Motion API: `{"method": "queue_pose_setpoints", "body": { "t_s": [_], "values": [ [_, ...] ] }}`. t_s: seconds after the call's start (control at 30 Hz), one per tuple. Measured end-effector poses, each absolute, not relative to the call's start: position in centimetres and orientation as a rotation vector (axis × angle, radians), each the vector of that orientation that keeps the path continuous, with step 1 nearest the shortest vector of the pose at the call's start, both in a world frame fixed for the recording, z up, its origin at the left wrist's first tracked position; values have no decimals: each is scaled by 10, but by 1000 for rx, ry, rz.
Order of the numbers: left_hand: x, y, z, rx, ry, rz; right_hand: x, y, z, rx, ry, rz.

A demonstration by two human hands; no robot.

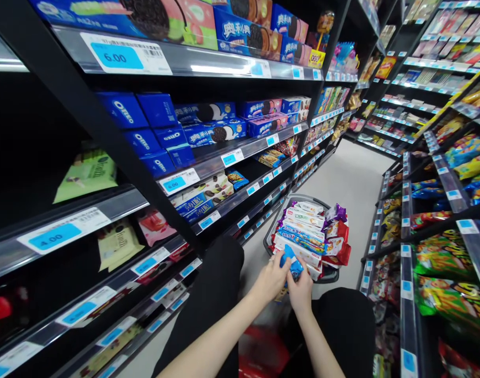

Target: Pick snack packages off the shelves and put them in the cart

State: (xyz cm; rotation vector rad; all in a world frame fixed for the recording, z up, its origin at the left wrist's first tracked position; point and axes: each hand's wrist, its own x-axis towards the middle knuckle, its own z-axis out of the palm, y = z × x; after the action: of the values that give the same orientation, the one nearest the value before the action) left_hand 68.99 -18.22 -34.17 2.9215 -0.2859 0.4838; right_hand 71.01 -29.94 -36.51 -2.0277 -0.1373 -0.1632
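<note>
Both hands meet low in front of me, over the near side of a grey basket (pixel 266 242) on the floor. Between them they grip a small blue snack packet (pixel 290 258). My left hand (pixel 272 275) has its fingers closed on the packet's left side. On the other side, my right hand (pixel 301 286) pinches it with thumb and fingers. The basket is heaped with white boxed snacks (pixel 302 218), a long blue pack (pixel 300 239), red packets (pixel 337 247) and a purple packet (pixel 336 214).
A black shelf rack on the left carries blue Oreo boxes (pixel 127 111), price labels (pixel 179 181) and a green packet (pixel 91 173). Along the right runs another rack with green snack bags (pixel 444 257). My knees (pixel 220 268) flank the basket. Grey floor (pixel 348 173) stretches ahead towards more shelves.
</note>
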Motion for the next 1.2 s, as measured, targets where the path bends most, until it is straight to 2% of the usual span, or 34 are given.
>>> {"method": "queue_pose_setpoints", "body": {
  "t_s": [0.13, 0.37, 0.8, 1.07, 1.2],
  "values": [
    [691, -181, -339, 2934, -295, 453, 706, -294, -360, -2086, -108, -288],
    [690, -179, -335, 2615, -149, 655, 705, -294, -360, -2120, -135, -391],
    [709, -173, -341, 1804, 142, 128, 707, -296, -366, -2081, -117, -379],
    [706, -172, -334, 1878, 174, 302, 702, -294, -364, -2062, -232, -334],
    [705, -173, -340, 1765, 92, 253, 706, -293, -365, -1900, -61, -252]
  ]
}}
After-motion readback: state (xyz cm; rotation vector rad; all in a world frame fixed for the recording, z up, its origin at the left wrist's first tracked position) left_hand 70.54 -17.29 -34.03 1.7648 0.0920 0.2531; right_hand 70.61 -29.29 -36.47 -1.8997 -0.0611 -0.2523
